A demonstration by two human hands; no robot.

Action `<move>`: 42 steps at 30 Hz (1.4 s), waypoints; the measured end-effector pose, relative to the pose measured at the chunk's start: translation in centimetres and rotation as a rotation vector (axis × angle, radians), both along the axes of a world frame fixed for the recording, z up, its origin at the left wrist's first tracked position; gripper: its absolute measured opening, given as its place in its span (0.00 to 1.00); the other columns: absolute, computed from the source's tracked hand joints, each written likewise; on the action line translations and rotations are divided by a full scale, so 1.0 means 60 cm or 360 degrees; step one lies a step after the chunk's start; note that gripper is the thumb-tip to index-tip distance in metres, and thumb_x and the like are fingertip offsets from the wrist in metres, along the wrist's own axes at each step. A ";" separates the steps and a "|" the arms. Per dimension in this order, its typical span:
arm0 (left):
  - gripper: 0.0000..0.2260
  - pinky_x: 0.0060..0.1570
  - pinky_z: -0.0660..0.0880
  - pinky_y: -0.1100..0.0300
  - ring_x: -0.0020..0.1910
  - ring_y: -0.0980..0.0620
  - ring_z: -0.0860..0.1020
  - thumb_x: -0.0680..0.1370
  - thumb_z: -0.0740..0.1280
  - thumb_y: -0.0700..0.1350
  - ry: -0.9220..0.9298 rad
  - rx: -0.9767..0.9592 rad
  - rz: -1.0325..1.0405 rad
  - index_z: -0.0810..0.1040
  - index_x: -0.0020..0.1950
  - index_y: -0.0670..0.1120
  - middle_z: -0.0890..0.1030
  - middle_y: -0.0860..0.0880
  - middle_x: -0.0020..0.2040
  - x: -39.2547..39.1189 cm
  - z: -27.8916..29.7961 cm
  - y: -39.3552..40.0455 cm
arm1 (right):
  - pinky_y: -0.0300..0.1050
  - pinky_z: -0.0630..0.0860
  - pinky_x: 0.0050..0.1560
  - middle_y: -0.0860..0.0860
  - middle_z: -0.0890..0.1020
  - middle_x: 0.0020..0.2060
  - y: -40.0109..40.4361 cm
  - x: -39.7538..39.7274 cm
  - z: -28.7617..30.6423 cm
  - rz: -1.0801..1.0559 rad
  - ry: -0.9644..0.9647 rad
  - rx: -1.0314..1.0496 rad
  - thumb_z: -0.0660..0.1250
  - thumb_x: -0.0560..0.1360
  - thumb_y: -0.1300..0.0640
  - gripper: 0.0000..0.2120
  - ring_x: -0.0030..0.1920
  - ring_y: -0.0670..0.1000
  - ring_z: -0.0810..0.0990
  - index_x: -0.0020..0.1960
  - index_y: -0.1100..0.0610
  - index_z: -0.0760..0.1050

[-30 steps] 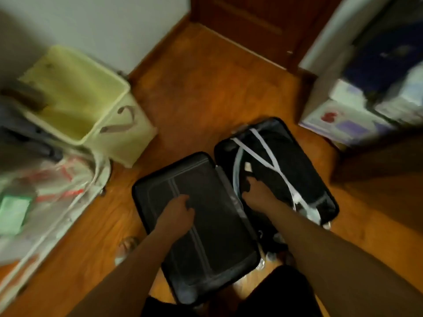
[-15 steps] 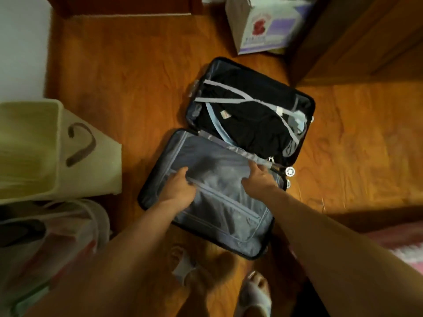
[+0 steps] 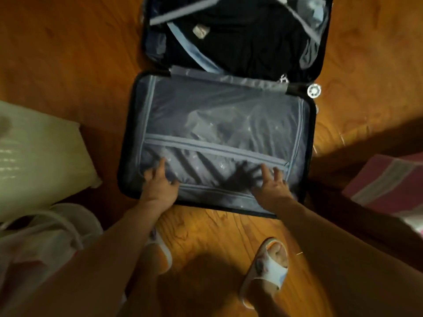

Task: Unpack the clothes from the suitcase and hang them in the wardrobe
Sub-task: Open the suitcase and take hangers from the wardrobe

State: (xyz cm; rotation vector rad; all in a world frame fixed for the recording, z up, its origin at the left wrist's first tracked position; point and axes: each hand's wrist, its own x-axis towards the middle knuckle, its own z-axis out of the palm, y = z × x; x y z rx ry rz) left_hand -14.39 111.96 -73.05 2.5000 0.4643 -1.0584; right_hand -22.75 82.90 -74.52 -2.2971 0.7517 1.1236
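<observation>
suitcase [image 3: 219, 143] open on floor | hands [image 3: 159, 187] on divider | hamper [image 3: 39, 156] left

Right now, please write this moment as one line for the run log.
stage: unpacking not begun | left hand: on mesh divider, fingers spread | right hand: same | suitcase: open on floor | dark clothes: strapped in far half

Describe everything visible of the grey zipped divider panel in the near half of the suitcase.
The divider panel is thin, shiny grey fabric, creased, lying flat over the near half of the open suitcase. A lighter zipper band runs across it, with a zipped border round its edges. The left hand and right hand rest on its near edge, fingers spread.
</observation>
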 end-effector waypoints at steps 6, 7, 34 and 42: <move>0.40 0.71 0.55 0.28 0.79 0.35 0.38 0.77 0.67 0.64 -0.0035 0.0338 -0.0241 0.43 0.79 0.68 0.30 0.47 0.79 0.040 -0.127 0.080 | 0.58 0.51 0.78 0.58 0.43 0.80 0.075 -0.012 -0.105 0.0002 -0.0111 -0.0140 0.67 0.77 0.42 0.43 0.78 0.66 0.48 0.82 0.45 0.44; 0.40 0.71 0.54 0.27 0.79 0.34 0.38 0.77 0.67 0.65 -0.0063 0.0341 -0.0296 0.43 0.79 0.69 0.29 0.46 0.79 0.046 -0.144 0.098 | 0.58 0.50 0.77 0.59 0.44 0.80 0.086 -0.011 -0.119 0.0014 -0.0146 -0.0161 0.67 0.77 0.42 0.43 0.78 0.66 0.48 0.82 0.45 0.44; 0.41 0.69 0.53 0.27 0.75 0.28 0.52 0.75 0.66 0.67 -0.0545 0.0546 -0.0446 0.40 0.78 0.70 0.48 0.32 0.78 0.285 -0.291 -0.015 | 0.77 0.58 0.69 0.52 0.34 0.79 -0.066 0.148 -0.276 -0.0432 -0.0393 -0.0667 0.52 0.72 0.22 0.46 0.79 0.65 0.40 0.79 0.40 0.34; 0.41 0.68 0.63 0.39 0.65 0.37 0.63 0.72 0.70 0.68 -0.0794 0.0640 -0.0919 0.54 0.80 0.66 0.59 0.39 0.69 0.456 -0.298 -0.127 | 0.77 0.60 0.67 0.52 0.33 0.79 -0.095 0.196 -0.308 -0.0774 -0.0413 -0.0737 0.47 0.70 0.21 0.47 0.79 0.64 0.41 0.79 0.41 0.32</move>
